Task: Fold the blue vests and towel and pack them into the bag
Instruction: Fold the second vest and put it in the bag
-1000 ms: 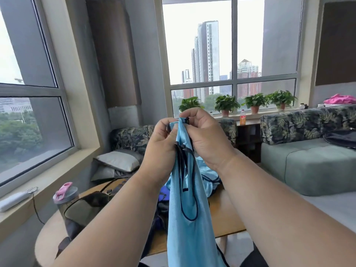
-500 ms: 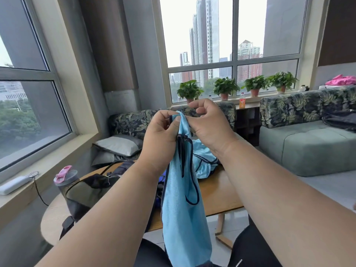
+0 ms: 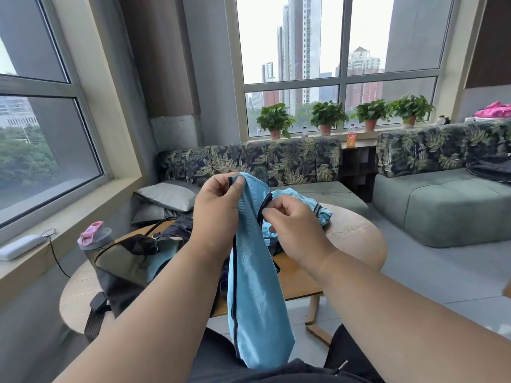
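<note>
Left hand [image 3: 218,214] up high, thumb and fingers pinching the top of the blue vest [image 3: 255,272] by its dark-trimmed edge; right hand [image 3: 296,225] just beside it, fingertips nipping the trim a little lower. The vest hangs long and narrow between the forearms, bunched lengthwise, its tail dropping past the near edge of the table [image 3: 354,239] onto the person's lap.

Behind the right hand, a second blue vest [image 3: 301,200] lies crumpled toward the far side of the tabletop. At the left end sits the bag [image 3: 130,261], dark and olive, mouth gaping, a strap trailing off the near-left edge. A bottle with a pink lid [image 3: 95,239] stands touching the bag's far-left side.

The risks, as I read it: both grips are small pinches on slippery-looking mesh, so a tug to spread the shoulders could pull the trim free and drop the whole thing to the floor. The fabric is twisted on itself; folding it like this would likely lock in a lopsided bundle. And swinging it toward the bag could catch that bottle and tip it off the table's left end.
</note>
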A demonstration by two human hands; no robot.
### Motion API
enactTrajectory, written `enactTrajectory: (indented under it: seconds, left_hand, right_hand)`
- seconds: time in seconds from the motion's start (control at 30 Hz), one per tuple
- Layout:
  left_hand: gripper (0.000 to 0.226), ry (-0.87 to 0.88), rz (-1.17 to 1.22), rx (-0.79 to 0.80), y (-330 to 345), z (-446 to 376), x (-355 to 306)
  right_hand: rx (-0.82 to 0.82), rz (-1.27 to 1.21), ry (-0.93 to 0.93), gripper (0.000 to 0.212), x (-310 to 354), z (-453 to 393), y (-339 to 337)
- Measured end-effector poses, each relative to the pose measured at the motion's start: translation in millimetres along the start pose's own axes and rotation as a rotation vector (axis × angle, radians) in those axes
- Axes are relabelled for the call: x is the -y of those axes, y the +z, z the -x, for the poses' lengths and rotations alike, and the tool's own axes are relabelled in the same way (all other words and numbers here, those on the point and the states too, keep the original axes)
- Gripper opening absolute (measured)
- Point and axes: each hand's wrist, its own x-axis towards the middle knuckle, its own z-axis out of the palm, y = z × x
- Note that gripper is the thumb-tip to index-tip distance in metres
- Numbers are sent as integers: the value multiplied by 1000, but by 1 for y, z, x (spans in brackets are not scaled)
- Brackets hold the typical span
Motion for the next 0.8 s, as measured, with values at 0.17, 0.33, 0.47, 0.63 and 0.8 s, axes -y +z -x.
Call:
enactTrajectory:
  seconds: [0.17,0.33,0.47,0.63,0.8]
  left_hand:
    - [5,-48,22,78,-10,11,9]
    - [16,-107,96,150,-19,18,13]
    - [12,-143,146,159,-26,17,18]
    - [11,-183,149,164,-30,17,25]
    - [9,-209,163,185,-32,18,26]
  right_hand:
    - [-3,-127,77,15,-10,-2,2]
    - [60,-296,176,21,-16,0,4]
    - [175,-556,254,36,-21,-2,8]
    - [323,-596,411,33,-27,-7,8]
    - [303,-508,414,21,-38,-6,12]
